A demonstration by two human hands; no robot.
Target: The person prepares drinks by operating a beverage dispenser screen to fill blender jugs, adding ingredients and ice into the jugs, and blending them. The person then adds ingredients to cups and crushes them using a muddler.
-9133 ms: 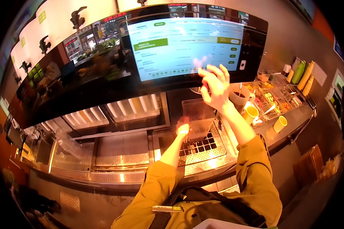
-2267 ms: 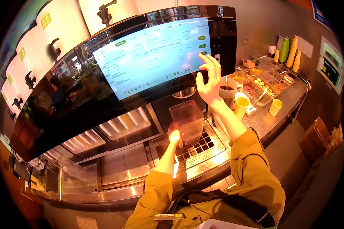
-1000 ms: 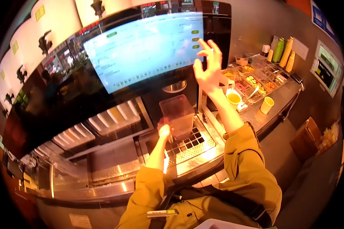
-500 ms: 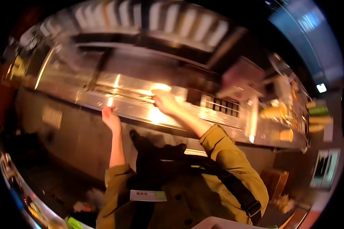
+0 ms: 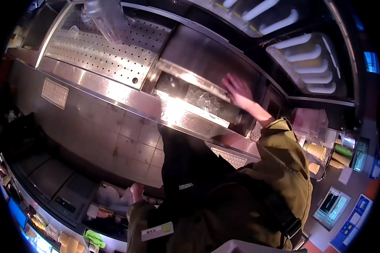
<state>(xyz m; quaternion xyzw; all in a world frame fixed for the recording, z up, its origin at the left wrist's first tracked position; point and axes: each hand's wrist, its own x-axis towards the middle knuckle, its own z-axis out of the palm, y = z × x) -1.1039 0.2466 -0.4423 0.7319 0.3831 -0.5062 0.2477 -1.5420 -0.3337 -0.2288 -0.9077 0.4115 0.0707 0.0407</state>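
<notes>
My right hand reaches over the steel counter with its fingers stretched out, lying at the edge of a steel lid. Whether the fingers press on the lid or hover just above it, I cannot tell. Below the lid edge an ice bin stands partly uncovered, with clear ice cubes inside. Down by my side, my left hand is curled closed, and nothing shows in it. It is nearest to a low shelf holding pale, partly hidden items.
Left of the bin is a perforated drain tray with clear plastic containers. White curved handles line a rack at the upper right. Paper cups lie at the right. A green cloth rests at the lower left.
My left hand has dropped from the counter edge to my side. My right hand has shifted right to the lid edge. The view has turned and sharpened, with the ice now visible.
</notes>
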